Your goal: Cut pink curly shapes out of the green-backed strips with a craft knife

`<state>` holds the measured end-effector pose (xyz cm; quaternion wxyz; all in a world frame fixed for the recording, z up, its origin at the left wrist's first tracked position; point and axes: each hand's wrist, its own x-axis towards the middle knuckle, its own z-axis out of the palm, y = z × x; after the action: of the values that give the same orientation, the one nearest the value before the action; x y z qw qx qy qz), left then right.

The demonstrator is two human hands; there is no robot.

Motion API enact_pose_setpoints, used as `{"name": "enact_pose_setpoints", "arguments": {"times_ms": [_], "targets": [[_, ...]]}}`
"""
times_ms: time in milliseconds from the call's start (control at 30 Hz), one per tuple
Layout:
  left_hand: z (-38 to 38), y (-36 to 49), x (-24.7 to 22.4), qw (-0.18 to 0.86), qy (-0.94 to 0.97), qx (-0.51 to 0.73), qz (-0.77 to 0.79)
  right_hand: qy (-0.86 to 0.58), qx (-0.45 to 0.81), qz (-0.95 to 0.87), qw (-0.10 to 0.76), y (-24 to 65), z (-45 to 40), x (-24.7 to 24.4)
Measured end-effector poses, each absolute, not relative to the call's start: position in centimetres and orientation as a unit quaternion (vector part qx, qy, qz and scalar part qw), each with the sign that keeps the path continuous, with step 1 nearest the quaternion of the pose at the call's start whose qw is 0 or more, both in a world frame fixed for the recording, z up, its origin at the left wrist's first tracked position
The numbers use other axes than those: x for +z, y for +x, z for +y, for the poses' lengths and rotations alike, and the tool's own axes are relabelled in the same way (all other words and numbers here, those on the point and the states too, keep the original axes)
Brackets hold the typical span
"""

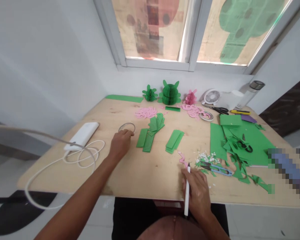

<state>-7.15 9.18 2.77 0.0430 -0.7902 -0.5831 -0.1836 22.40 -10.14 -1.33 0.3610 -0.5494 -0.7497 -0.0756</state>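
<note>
1. Brown clothing [172, 230] shows nearest the camera, below the bench [140, 180].
2. White box [82, 136] lies far left, a pale cable [40, 131] looping beside it.
3. Left hand [121, 141] is at a thin ring [127, 123]; whether its grip pinches the ring, I cannot tell.
4. Green strips [142, 138] lie just right of that hand.
5. Right hand [197, 188] has its grip closed round a white pen [187, 200], just beside a wavy pink strip [181, 156].
6. Blue-handled snips [220, 169] lie among scraps, near green sheets [262, 138].
</note>
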Motion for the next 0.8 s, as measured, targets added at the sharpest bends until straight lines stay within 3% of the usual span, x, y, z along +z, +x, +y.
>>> {"name": "enact_pose_setpoints", "arguments": {"times_ms": [433, 800], "targets": [[19.2, 12.5, 3.6, -0.036, -0.881, -0.170, -0.441, -0.553, -0.065, -0.740, 0.377, 22.1, -10.2, -1.6], [19.7, 10.8, 2.2, 0.025, -0.879, -0.128, -0.459, -0.538, -0.101, -0.728, 0.412, 21.5, -10.1, -0.9]]}}
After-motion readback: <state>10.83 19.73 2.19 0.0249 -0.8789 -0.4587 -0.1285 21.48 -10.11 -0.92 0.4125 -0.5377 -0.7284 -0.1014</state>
